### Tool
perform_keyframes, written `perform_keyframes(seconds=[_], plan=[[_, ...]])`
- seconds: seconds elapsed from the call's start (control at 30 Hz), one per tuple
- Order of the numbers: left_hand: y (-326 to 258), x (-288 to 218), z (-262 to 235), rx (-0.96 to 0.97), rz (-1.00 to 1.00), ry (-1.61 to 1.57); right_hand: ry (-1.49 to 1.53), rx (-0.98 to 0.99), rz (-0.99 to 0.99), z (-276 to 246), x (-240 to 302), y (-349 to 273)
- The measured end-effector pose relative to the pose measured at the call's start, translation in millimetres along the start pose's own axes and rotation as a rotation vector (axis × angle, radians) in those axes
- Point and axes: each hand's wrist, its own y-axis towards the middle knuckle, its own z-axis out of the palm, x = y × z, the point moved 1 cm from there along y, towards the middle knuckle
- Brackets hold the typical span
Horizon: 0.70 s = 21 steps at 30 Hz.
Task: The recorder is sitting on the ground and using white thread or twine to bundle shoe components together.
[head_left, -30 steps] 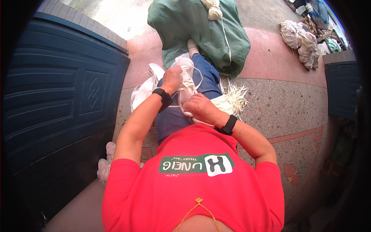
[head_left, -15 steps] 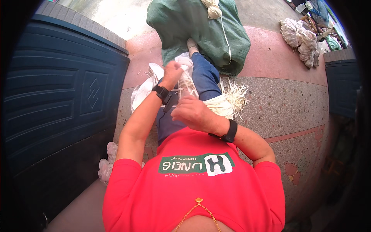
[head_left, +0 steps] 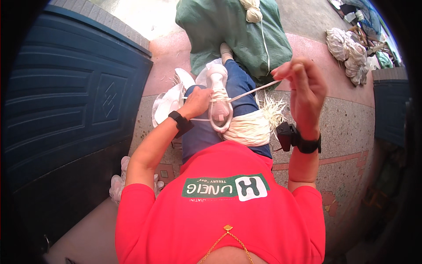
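A pale pink-and-white shoe (head_left: 221, 112) lies on my lap, its laced opening facing up. My left hand (head_left: 198, 103) is closed at the shoe's left edge, its fingertips partly hidden. My right hand (head_left: 303, 88) is raised to the right of the shoe, pinching the end of a white shoelace (head_left: 252, 91). That lace runs taut from the shoe's eyelets to my fingers. Another stretch of lace loops below my left hand. Across my right thigh lies a thick bundle of cream laces (head_left: 248, 128) with frayed-looking loose ends.
More white shoe pieces (head_left: 167, 105) sit beside my left leg. Ahead stands a large green sack (head_left: 233, 39) with a cream tied bundle (head_left: 253, 13) on top. Blue panelled doors (head_left: 74, 97) flank me at left. White bundles (head_left: 349, 55) lie at the far right, pale shoes (head_left: 116, 187) lower left.
My right hand has swung from above the lap up and out to the right, drawing the lace taut. My left hand has shifted slightly down beside the shoe, which is now uncovered.
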Motion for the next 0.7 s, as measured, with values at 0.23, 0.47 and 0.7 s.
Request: perform_keyframes(seconds=[0.23,0.47,0.7], plan=[[-10.7,19.6,7.5,0.015,-0.019,-0.087,-0.06,0.308,1.002,23.1,-168.9,-62.6],[-19.5,23.7,-15.3,0.059,-0.211,-0.667,-0.441,0.382,0.863,59.9,-249.6,-110.3],[-27.6,27.9,-16.7,0.013,-0.28,-0.785,-0.984,0.562,0.573,76.5,-262.0,-117.2]])
